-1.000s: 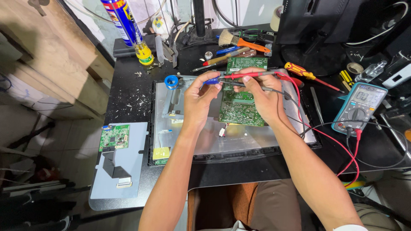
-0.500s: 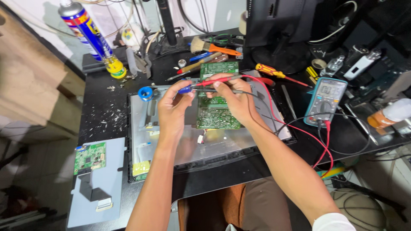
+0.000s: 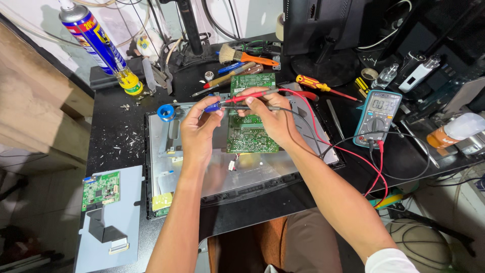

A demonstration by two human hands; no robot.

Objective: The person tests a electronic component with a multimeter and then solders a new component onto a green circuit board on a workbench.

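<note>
My left hand [image 3: 200, 129] and my right hand [image 3: 270, 119] are raised over a green circuit board [image 3: 251, 132] that lies on the metal back panel [image 3: 212, 169] of a flat screen. The right hand holds a red multimeter probe [image 3: 252, 94] and a black probe [image 3: 252, 107], both pointing left. The left hand pinches the probes' tips next to a small blue part [image 3: 212, 106]. Red and black leads [image 3: 353, 151] run from the right hand to a grey-blue multimeter [image 3: 377, 116] on the right.
A spray can [image 3: 96, 43] stands at the back left, with a brush [image 3: 245, 56] and a red-yellow screwdriver [image 3: 318, 87] behind the panel. A small green board on a grey plate [image 3: 101, 189] lies at the front left. Bottles and cables crowd the right side.
The view has shifted so the bench appears further right and lower. Both hands stay together over the green board, still holding the probes.
</note>
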